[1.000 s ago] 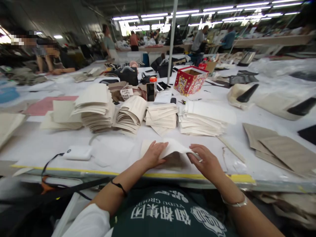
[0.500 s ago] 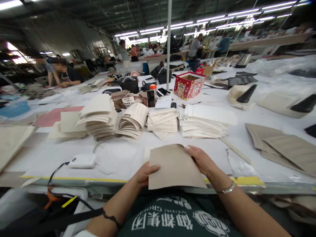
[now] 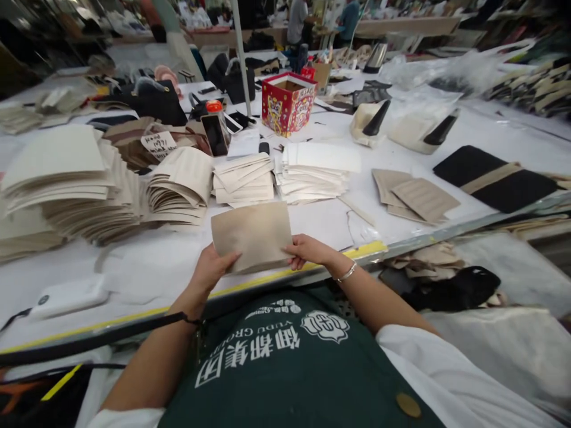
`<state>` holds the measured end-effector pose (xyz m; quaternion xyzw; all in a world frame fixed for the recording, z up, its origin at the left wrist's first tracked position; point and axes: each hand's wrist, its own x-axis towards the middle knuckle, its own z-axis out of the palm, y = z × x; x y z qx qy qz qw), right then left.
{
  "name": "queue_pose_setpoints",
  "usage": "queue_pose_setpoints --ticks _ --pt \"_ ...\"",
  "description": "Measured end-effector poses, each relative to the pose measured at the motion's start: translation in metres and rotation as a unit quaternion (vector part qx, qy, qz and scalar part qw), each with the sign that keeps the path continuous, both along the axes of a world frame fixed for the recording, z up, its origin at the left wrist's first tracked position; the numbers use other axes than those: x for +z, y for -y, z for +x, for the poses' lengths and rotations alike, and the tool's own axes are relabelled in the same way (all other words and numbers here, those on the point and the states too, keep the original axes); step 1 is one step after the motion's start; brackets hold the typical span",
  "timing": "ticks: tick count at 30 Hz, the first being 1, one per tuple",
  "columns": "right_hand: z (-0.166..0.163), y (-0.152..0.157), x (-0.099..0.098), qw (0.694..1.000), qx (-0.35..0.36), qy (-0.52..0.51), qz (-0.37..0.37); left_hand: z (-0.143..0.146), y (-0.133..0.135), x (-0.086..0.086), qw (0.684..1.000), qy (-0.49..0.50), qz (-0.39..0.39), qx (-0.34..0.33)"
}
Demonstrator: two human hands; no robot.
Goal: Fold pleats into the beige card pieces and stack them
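Observation:
Between my hands is a beige rectangular panel (image 3: pixel 252 235), its near edge over the yellow-taped table edge. My left hand (image 3: pixel 213 266) grips its lower left corner, thumb on top. At the right side, my right hand (image 3: pixel 307 251) pinches it near the lower corner. Whether it is one layer or more I cannot tell. Just beyond it stand piles of cream panels: a tall fanned stack (image 3: pixel 80 172) on the left, a curved stack (image 3: pixel 178 184), a smaller stack (image 3: pixel 244 178) and a wide white stack (image 3: pixel 312 169).
A white power bank (image 3: pixel 69 295) with a cable lies at the left. Farther back are a red patterned box (image 3: pixel 289 104), a phone (image 3: pixel 215 134) and a metal pole (image 3: pixel 242 59). Beige pieces (image 3: pixel 414 196) and a black panel (image 3: pixel 493 178) lie right.
My view has swung right and down. My right hand has slid from the panel's far edge to its right side, and the panel has been turned between my hands.

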<state>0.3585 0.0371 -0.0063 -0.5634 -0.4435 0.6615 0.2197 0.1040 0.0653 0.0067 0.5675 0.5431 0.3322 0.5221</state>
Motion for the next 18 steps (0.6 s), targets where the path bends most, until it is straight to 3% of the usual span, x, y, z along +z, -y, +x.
queue_pose_setpoints --ticks 4,6,12,18 --pt "0.003 -0.001 -0.002 0.996 0.022 0.066 0.055 -0.01 -0.007 -0.012 0.978 -0.19 0.083 -0.013" --pt "0.001 0.0 -0.008 0.99 0.05 0.1 0.08 -0.013 -0.01 -0.021 0.967 -0.233 0.096 -0.026" --pt "0.002 -0.006 -0.028 0.966 0.093 0.206 0.126 -0.013 -0.012 -0.047 0.976 -0.208 0.055 -0.037" --pt "0.013 -0.018 -0.028 0.955 0.097 0.229 0.163 -0.003 -0.01 -0.046 0.981 -0.191 0.04 -0.016"
